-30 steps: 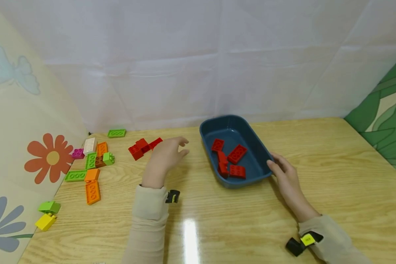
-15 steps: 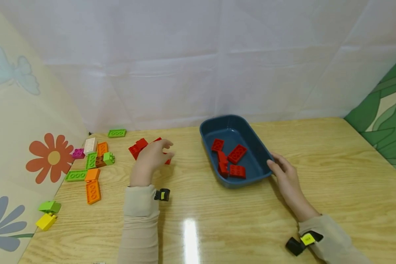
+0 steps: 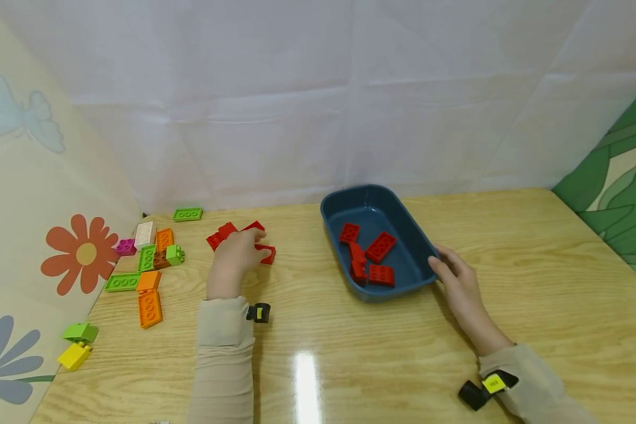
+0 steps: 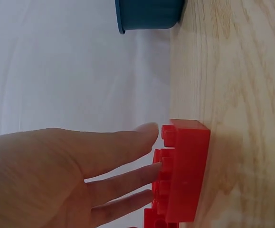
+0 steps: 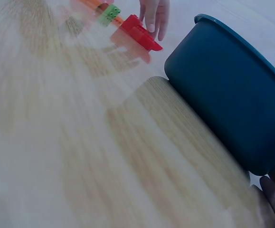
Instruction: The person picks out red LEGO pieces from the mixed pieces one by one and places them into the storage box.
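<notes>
My left hand (image 3: 235, 256) is over a cluster of red toy building bricks on the table, its fingers loosely extended. In the left wrist view its thumb and fingertips are right at the studs of a long red brick (image 4: 189, 173), not closed round it. The same group shows a red brick (image 3: 267, 254) by the fingers and another red brick (image 3: 219, 237) left of the hand, partly hidden. My right hand (image 3: 460, 285) grips the near right corner of a dark blue bin (image 3: 413, 259), thumb over the rim. Several red bricks (image 3: 380, 247) lie inside the bin.
At the left lie several green, orange, white, magenta and brown bricks (image 3: 149, 306). A yellow brick (image 3: 75, 356) and a green brick (image 3: 80, 333) sit near the left panel. A white cloth (image 3: 275, 118) hangs behind the wooden table (image 3: 339, 353).
My left hand has moved left and lowered over the red bricks, and the red brick by its fingers now shows more. The right hand and the bin have stayed in place.
</notes>
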### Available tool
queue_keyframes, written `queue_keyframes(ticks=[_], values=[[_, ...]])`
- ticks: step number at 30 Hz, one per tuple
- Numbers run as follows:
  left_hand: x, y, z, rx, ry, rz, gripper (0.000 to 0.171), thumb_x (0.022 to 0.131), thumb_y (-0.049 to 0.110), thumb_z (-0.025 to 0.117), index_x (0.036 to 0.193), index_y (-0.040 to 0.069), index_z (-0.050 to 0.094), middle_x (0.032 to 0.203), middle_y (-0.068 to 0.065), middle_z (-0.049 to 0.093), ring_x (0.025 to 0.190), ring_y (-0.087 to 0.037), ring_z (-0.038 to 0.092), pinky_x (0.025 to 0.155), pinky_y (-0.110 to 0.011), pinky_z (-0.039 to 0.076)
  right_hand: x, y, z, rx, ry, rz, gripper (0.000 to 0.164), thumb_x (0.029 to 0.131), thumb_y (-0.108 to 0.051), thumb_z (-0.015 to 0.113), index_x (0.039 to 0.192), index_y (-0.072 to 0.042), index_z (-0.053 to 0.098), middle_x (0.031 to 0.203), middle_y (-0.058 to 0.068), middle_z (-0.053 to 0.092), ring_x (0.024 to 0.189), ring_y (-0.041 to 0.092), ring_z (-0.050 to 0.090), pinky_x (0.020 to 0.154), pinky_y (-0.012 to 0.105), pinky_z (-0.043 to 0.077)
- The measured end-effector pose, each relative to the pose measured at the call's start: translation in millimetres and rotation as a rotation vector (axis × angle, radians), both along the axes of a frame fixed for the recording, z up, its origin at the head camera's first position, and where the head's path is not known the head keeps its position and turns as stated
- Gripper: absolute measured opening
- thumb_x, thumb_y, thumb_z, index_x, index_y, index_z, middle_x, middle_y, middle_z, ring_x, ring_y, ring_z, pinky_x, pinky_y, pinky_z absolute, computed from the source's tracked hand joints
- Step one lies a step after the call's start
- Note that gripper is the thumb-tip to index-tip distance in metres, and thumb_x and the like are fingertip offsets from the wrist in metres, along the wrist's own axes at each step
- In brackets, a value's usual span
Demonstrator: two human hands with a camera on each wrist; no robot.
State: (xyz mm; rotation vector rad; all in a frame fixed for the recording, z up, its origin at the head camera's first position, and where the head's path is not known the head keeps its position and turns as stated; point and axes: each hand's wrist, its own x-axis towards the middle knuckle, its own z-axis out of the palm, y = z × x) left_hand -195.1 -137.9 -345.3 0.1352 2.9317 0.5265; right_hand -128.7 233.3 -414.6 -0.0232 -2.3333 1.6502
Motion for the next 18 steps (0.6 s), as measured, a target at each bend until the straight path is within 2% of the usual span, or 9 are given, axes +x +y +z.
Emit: queue_keyframes(ticks=[5, 12, 18], values=[[0.8, -0.3, -1.3, -0.022, 0.002, -0.003, 0.047, 0.086, 0.024, 0.064, 0.131, 0.010, 0.056, 0.131, -0.015, 0.062, 0.112, -0.034, 0.058, 0.091, -0.048, 0.052, 0.2, 0.4, -0.2, 0.016, -0.004, 0.000, 0.048, 0.096, -0.025, 0.050, 0.131, 0.008, 0.049, 0.101, -0.034, 0.055, 0.093, -0.013, 0.053, 0.076, -0.002, 0.044], [0.8, 0.3, -4.5, -0.033, 0.011, -0.015, 0.049, 0.080, 0.017, 0.070, 0.128, 0.009, 0.059, 0.132, -0.016, 0.061, 0.121, -0.041, 0.047, 0.098, -0.053, 0.046, 0.3, 0.3, -0.2, 0.040, -0.012, -0.005, 0.049, 0.096, -0.026, 0.049, 0.132, 0.008, 0.048, 0.101, -0.035, 0.054, 0.093, -0.013, 0.052, 0.076, -0.002, 0.044], [1.8, 5.2, -5.1, -0.031, 0.026, -0.029, 0.047, 0.077, 0.010, 0.071, 0.123, 0.008, 0.063, 0.126, -0.014, 0.065, 0.119, -0.040, 0.046, 0.096, -0.051, 0.047, 0.1, 0.2, -0.2, 0.054, -0.015, -0.014, 0.049, 0.096, -0.027, 0.049, 0.132, 0.006, 0.049, 0.100, -0.035, 0.054, 0.092, -0.013, 0.052, 0.075, -0.002, 0.044]])
